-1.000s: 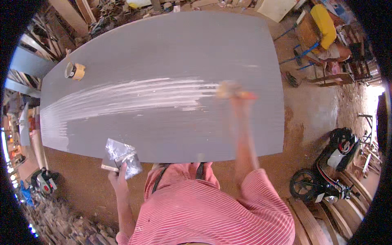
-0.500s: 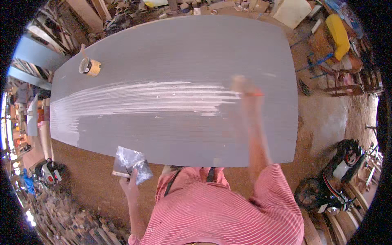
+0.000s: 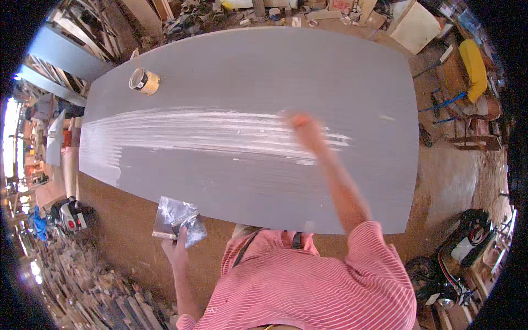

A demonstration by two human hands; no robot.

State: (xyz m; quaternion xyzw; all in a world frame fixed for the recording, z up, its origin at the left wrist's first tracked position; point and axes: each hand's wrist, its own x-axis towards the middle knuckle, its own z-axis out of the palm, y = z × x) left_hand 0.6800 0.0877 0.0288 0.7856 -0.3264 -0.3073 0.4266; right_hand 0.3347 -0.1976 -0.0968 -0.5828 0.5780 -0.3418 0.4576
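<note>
A large grey board (image 3: 308, 66) lies flat in front of me, with long white streaks of a paste (image 3: 187, 129) running across its middle from the left end. Over the streaks my right hand (image 3: 309, 133) is closed and smeared by motion. Something orange (image 3: 300, 118) shows at its fingers, too blurred to name. Below the board's near edge, my left hand (image 3: 176, 250) grips a shiny square metal plate (image 3: 173, 212) by its lower rim. Grey-white smears cover part of that plate. An open yellow and black tin (image 3: 145, 81) stands on the board at the far left, with a stick behind it.
A motorcycle (image 3: 448, 269) stands at the lower right, another vehicle (image 3: 70, 215) at the left. Stacked wood strips (image 3: 93, 280) fill the lower left. A wooden chair with a yellow cloth (image 3: 472, 71) stands beyond the right end. Scraps lie along the far side.
My right hand has swept left along the streaks, and white now reaches further right on the board. My left hand still holds the plate. The whole view has shifted slightly.
</note>
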